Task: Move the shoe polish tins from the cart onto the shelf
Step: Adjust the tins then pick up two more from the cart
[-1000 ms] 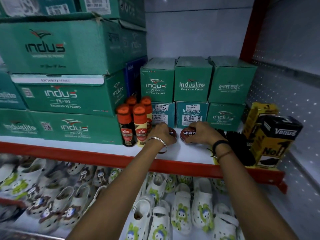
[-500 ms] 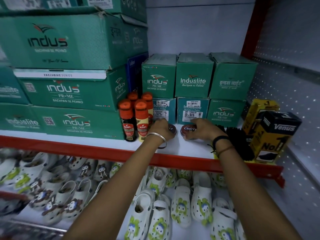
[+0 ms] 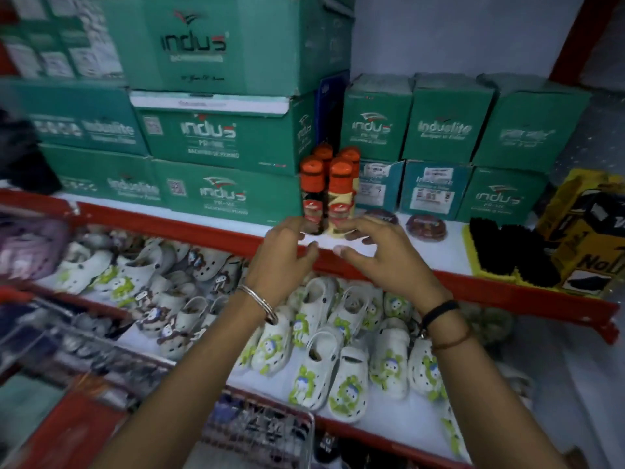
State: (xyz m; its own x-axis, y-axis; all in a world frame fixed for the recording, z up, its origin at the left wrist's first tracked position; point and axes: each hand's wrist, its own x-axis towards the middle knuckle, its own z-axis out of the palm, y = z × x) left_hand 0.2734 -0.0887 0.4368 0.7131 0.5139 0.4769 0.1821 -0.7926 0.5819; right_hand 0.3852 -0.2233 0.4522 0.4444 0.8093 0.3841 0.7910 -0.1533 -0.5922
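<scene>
Two round shoe polish tins lie flat on the white shelf point(image 3: 422, 255): a dark one point(image 3: 384, 216) just right of the bottles and a reddish one point(image 3: 426, 227) further right. My left hand point(image 3: 282, 252) and my right hand point(image 3: 372, 252) hover at the shelf's red front edge, fingers spread, holding nothing. Both are pulled back from the tins, in front of the orange-capped polish bottles point(image 3: 329, 191). The wire cart point(image 3: 263, 431) shows at the bottom with dark items inside, too blurred to identify.
Green shoe boxes point(image 3: 216, 140) are stacked along the back of the shelf. A black brush point(image 3: 504, 252) and yellow-black boxes point(image 3: 585, 231) sit at the right. Below, a lower shelf holds several white clogs point(image 3: 314, 350). A red upright point(image 3: 571, 35) stands at the right.
Both hands let go of the tins and drew back toward the shelf's front edge. The tins stay on the shelf. The view has swung left and down, bringing the cart into sight.
</scene>
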